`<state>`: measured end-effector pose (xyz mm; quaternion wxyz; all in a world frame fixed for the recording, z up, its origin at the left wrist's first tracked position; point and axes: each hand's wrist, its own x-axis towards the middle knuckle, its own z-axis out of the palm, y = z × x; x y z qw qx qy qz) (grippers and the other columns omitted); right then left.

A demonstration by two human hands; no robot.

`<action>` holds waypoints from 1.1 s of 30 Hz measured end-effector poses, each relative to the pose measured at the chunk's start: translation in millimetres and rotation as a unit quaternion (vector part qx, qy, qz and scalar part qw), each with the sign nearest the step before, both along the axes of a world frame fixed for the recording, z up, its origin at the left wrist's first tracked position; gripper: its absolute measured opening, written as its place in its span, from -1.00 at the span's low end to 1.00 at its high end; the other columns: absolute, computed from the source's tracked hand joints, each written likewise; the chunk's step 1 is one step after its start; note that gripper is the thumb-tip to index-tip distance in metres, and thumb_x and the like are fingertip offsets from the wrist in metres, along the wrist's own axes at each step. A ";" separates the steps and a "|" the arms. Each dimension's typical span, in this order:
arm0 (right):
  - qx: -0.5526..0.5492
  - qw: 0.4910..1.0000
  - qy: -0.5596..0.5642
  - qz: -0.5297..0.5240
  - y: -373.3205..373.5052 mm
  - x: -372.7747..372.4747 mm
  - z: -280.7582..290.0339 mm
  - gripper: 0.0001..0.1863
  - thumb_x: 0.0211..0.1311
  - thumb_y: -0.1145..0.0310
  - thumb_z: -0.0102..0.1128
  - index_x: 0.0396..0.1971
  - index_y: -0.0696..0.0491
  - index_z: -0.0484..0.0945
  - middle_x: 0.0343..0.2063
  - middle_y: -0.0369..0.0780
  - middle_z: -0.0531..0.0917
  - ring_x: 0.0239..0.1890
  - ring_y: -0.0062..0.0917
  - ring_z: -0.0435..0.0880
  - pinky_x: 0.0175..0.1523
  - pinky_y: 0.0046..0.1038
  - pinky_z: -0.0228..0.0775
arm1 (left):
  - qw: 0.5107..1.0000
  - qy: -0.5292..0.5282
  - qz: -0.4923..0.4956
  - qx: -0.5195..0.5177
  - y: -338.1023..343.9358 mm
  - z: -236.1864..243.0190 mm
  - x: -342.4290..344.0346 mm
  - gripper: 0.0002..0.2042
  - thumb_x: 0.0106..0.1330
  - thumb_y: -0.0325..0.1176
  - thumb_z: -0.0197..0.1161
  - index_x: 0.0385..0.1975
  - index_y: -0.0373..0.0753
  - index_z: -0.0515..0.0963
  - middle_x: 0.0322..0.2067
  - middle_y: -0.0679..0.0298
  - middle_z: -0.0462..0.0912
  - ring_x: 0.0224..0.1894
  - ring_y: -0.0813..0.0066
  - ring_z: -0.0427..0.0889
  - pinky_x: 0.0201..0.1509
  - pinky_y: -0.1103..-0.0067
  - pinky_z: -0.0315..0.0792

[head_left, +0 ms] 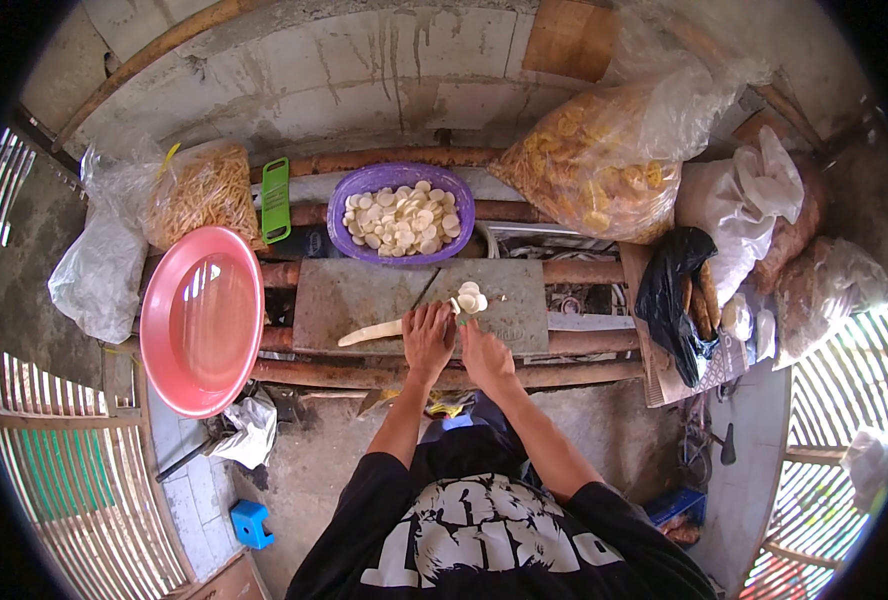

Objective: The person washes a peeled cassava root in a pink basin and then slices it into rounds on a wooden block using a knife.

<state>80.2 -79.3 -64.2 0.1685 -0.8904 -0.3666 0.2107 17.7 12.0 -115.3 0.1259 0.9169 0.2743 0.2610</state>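
My left hand (pixel 426 335) is closed over a long, pale peeled root (pixel 369 330) lying on a worn grey board (pixel 329 290). My right hand (pixel 484 352) is closed just beside it, at the cut end of the root, on what looks like a knife, mostly hidden by my fingers. A small heap of thin white round slices (pixel 470 300) lies just beyond my fingers. Behind the board, a purple oval basin (pixel 338 222) holds many similar slices.
A pink basin (pixel 163 320) stands left, near a green slotted grater (pixel 275 205) and bags of sticks (pixel 199 190). Right are a big bag of yellow chips (pixel 594 165), white sacks (pixel 729 215) and a black bag (pixel 669 300) with brown roots. Wooden poles (pixel 584 372) support the board.
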 end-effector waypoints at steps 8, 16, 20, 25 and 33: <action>0.007 1.000 0.012 0.026 -4.4 10.3 -6.3 -0.72 0.22 0.21 -0.26 -0.35 0.11 0.32 -0.64 0.06 0.51 -0.51 -0.02 0.51 -0.44 -0.10 0.37 | 1.000 -0.027 0.007 -0.001 -6.1 -3.2 0.3 -0.77 0.07 -0.35 0.09 -0.25 -0.14 0.36 -0.27 0.29 0.47 -0.18 0.35 0.40 -0.07 0.41 0.15; -0.077 0.996 0.004 0.040 -3.7 18.8 -18.3 -0.73 0.23 0.20 -0.27 -0.34 0.08 0.33 -0.56 -0.02 0.56 -0.44 -0.14 0.57 -0.37 -0.16 0.42 | 0.999 -0.036 0.013 0.006 -8.7 -4.4 3.7 -0.84 0.09 -0.34 0.08 -0.32 -0.11 0.37 -0.31 0.36 0.49 -0.22 0.42 0.43 -0.08 0.44 0.17; -0.067 0.997 0.009 0.040 -4.8 18.2 -16.2 -0.72 0.23 0.19 -0.28 -0.33 0.10 0.33 -0.56 0.00 0.56 -0.44 -0.12 0.56 -0.38 -0.15 0.41 | 0.999 -0.042 0.013 0.005 -9.5 -5.8 1.3 -0.84 0.08 -0.34 0.08 -0.32 -0.13 0.37 -0.30 0.34 0.49 -0.21 0.42 0.43 -0.06 0.44 0.17; -0.015 1.000 0.001 0.008 -9.3 19.6 -20.2 -0.68 0.23 0.17 -0.29 -0.34 0.13 0.32 -0.58 0.03 0.54 -0.48 -0.06 0.54 -0.39 -0.12 0.40 | 0.999 -0.029 0.010 0.013 -3.6 -4.2 1.4 -0.81 0.07 -0.37 0.08 -0.30 -0.14 0.38 -0.30 0.33 0.49 -0.21 0.42 0.42 -0.06 0.43 0.16; 0.056 0.998 0.001 -0.006 -0.1 -1.9 -13.2 -0.68 0.23 0.21 -0.29 -0.38 0.20 0.28 -0.65 0.11 0.49 -0.55 0.01 0.50 -0.47 -0.09 0.37 | 1.000 -0.023 0.005 0.014 7.0 -4.2 -0.2 -0.78 0.06 -0.38 0.05 -0.25 -0.17 0.37 -0.27 0.31 0.48 -0.19 0.38 0.40 -0.05 0.42 0.15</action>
